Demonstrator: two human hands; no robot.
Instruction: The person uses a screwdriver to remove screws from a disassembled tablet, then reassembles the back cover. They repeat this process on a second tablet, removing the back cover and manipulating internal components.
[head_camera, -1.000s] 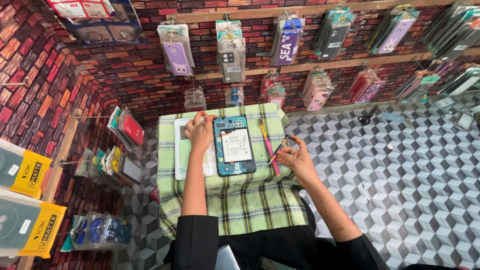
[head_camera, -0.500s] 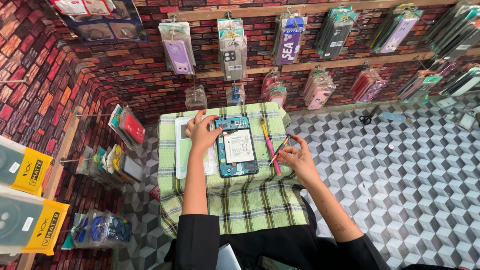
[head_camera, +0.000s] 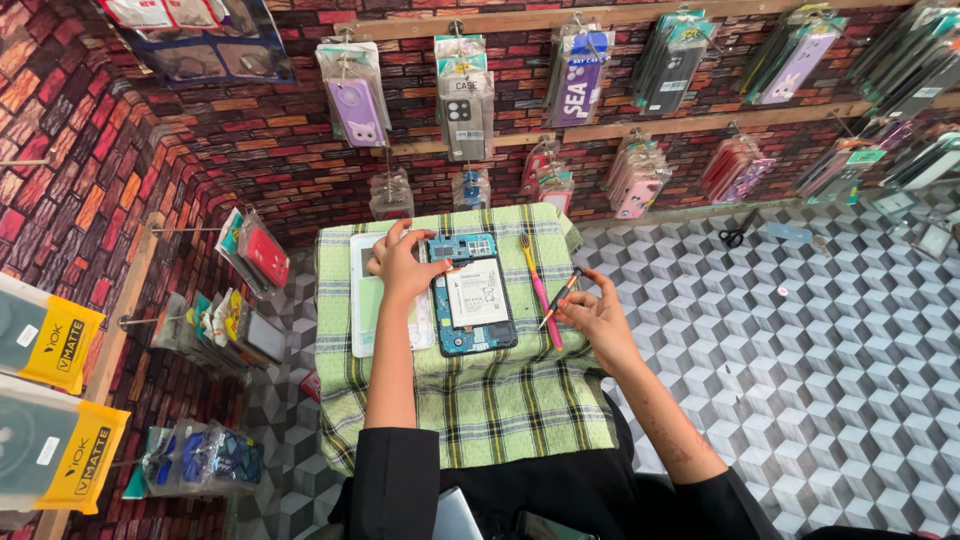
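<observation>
An opened blue tablet (head_camera: 470, 297) lies back-up on a green checked cloth (head_camera: 480, 400), its white battery and circuit board exposed. My left hand (head_camera: 403, 266) rests on the tablet's upper left edge, fingers spread over a white panel (head_camera: 364, 300) beside it. My right hand (head_camera: 595, 315) sits to the right of the tablet and pinches a thin dark tool (head_camera: 562, 296), its tip pointing up and away from the tablet. A pink-handled tool (head_camera: 540, 290) lies on the cloth between the tablet and my right hand.
Packaged phone cases (head_camera: 465, 100) hang in rows on the brick-pattern wall behind the small table. More packs (head_camera: 255, 255) hang on hooks at the left. Black scissors (head_camera: 738, 230) lie on the cube-patterned floor at the right. Yellow boxes (head_camera: 50, 345) stand at far left.
My left hand has shifted slightly on the tablet's top left corner. My right hand with the tool has stayed beside the tablet, barely moving.
</observation>
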